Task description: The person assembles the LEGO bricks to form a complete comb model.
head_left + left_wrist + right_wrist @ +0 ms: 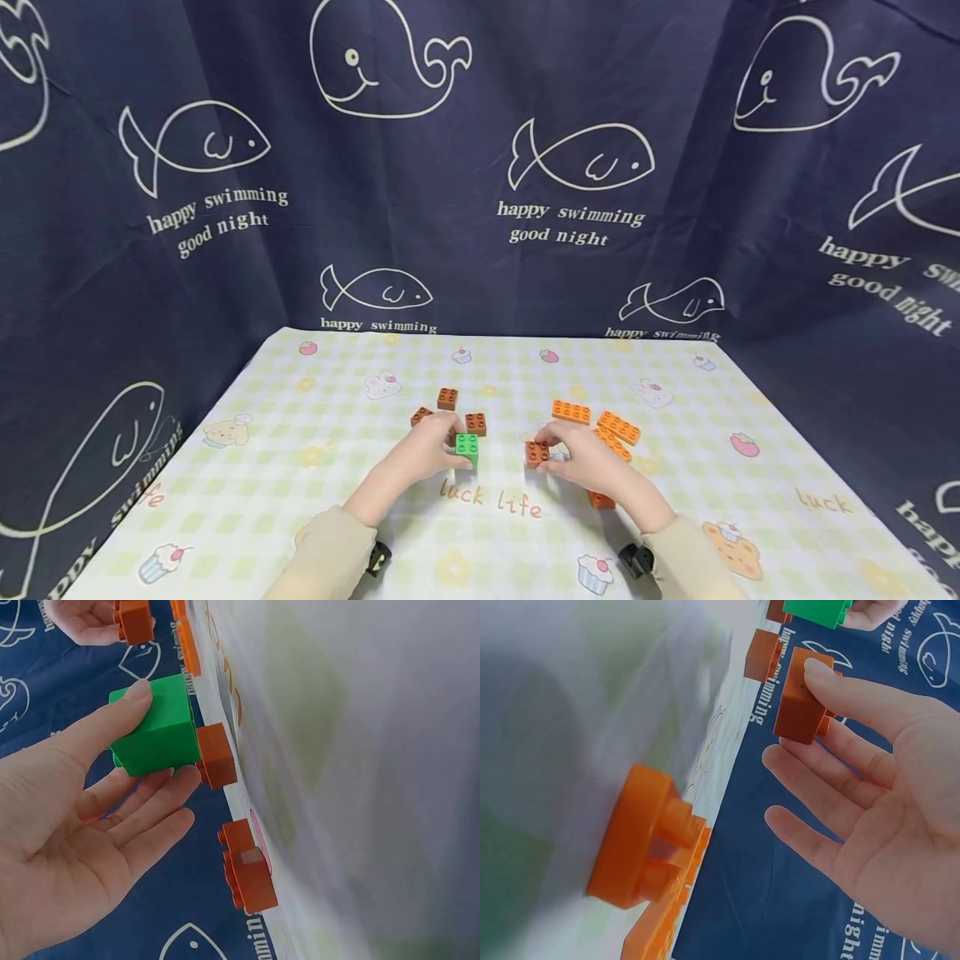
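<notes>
My left hand [435, 446] pinches a green toy building brick [467, 448] between thumb and fingers, its studs facing up in the head view. In the left wrist view the thumb lies on the near face of the green brick [159, 731]. Across from it, my right hand [576, 454] pinches a brown brick [537, 453] with studs on top. The right wrist view shows the thumb pressed against that brown brick [802, 697], the lower fingers spread away from it. Three brown bricks lie around the left hand: one behind [447, 398], one beside [476, 423], one partly hidden [421, 415].
Right of the right hand lie several orange bricks, among them a long one [572, 411] and another [619, 427]. A further orange brick [602, 499] sits partly under the right forearm. A checked tablecloth [495, 550] covers the table; a dark printed curtain [480, 208] stands behind.
</notes>
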Motion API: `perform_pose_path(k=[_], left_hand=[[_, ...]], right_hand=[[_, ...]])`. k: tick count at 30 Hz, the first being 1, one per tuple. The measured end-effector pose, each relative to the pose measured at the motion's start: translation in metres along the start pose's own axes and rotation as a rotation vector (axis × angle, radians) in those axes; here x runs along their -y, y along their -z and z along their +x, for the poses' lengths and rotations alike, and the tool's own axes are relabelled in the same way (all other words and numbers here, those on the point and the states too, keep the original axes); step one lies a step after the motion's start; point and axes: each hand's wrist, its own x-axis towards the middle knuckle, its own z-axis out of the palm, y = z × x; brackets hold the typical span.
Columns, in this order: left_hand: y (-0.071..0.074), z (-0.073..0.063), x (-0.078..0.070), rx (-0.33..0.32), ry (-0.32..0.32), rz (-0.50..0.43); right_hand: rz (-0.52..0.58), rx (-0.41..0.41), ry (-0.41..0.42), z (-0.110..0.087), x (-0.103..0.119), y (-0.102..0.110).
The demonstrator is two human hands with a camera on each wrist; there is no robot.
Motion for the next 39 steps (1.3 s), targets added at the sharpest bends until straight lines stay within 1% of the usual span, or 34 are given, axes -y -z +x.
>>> perform_pose_path(k=[2, 5, 11, 16, 19, 24, 27, 31, 35, 39], left_hand=[[-0.001, 0.0, -0.002, 0.003, -0.006, -0.007], [-0.001, -0.001, -0.007, 0.016, 0.001, -0.014], [-0.005, 0.0, -0.018, 0.039, 0.014, 0.016], [-0.01, 0.001, -0.024, 0.037, -0.003, 0.049], [-0.013, 0.003, -0.024, 0.044, -0.019, 0.043], [-0.018, 0.005, -0.027, 0.077, -0.023, 0.014], [-0.019, 0.006, -0.028, 0.095, -0.019, 0.022], [-0.02, 0.006, -0.031, 0.102, -0.016, 0.036], [-0.021, 0.005, -0.032, 0.114, -0.005, 0.007], [-0.022, 0.006, -0.032, 0.125, -0.001, 0.002]], right_hand=[[0.003, -0.001, -0.009, 0.0, 0.0, 0.001], [0.0, -0.009, -0.02, -0.001, 0.0, 0.002], [0.033, -0.011, -0.055, -0.005, 0.0, 0.006], [0.037, -0.011, -0.091, -0.007, 0.001, 0.01], [0.032, -0.013, -0.1, -0.008, 0.002, 0.013], [0.015, -0.013, -0.079, -0.008, 0.004, 0.014], [0.005, -0.019, -0.064, -0.007, 0.005, 0.014], [0.001, -0.025, -0.048, -0.006, 0.006, 0.013], [-0.003, -0.029, -0.032, -0.005, 0.008, 0.012], [-0.002, -0.029, -0.021, -0.003, 0.009, 0.01]])
